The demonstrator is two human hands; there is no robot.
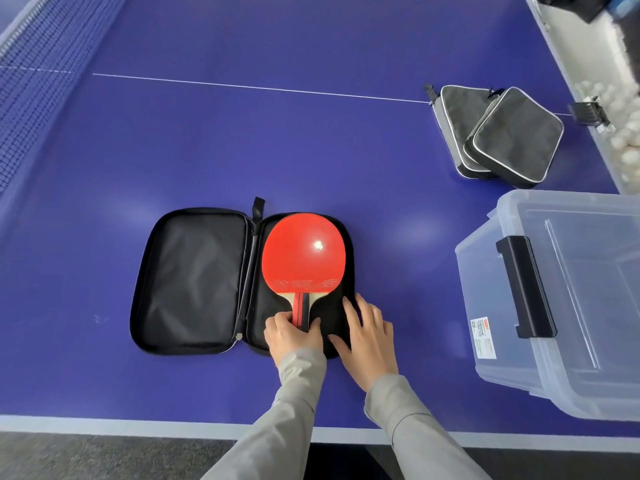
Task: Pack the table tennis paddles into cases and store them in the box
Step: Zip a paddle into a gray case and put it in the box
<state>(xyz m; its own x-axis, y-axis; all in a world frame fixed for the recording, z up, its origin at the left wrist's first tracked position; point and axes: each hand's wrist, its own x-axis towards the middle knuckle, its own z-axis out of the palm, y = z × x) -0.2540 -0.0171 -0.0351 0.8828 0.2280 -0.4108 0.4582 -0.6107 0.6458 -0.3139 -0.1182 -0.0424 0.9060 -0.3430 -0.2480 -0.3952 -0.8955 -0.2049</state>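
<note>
A black paddle case (194, 282) lies unzipped and spread flat on the blue table. A red-faced paddle (303, 252) rests in its right half, handle pointing toward me. My left hand (292, 336) is closed around the handle's end. My right hand (367, 336) lies flat with fingers spread on the case's lower right corner. Two closed black cases (498, 135) with grey piping are stacked at the far right. A clear plastic box (561, 306) with a black latch stands at the right, with nothing visible inside it.
The net (41, 74) runs along the far left. Beyond the table's right edge is a container of white balls (627, 126). The table's white front edge (104, 424) is close to me, grey floor below it.
</note>
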